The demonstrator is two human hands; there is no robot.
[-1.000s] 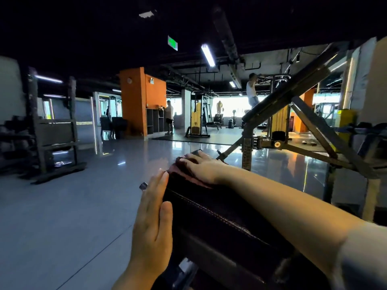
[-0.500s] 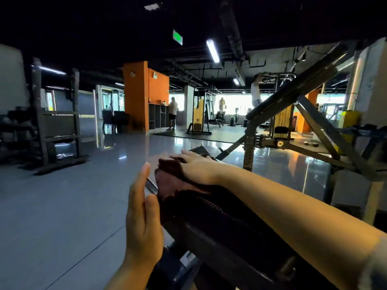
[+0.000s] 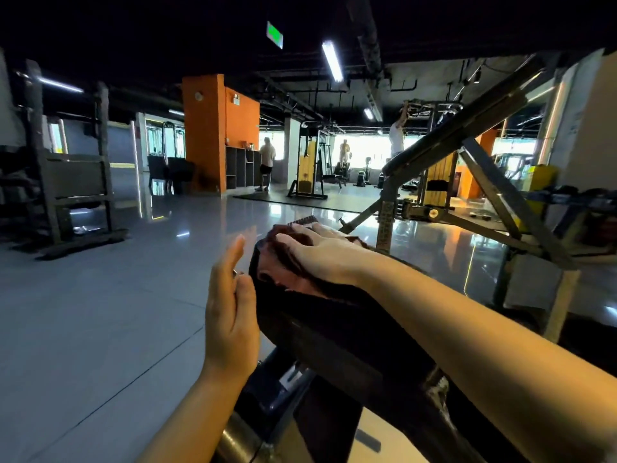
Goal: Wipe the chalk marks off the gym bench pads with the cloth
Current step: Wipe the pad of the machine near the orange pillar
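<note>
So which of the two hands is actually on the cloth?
The right hand, pressed flat on the reddish cloth atop the bench pad. The left hand only rests against the pad's side.

- Two bare forearms in view, no sleeves showing on either in this frame.
- Left hand [image 3: 230, 315]: no ring, watch or glove visible; fingers long and slender.
- Right hand [image 3: 320, 253]: likewise bare, no wristband or jewellery seen.
- Wrists unmarked; nails too blurred to judge.
</note>
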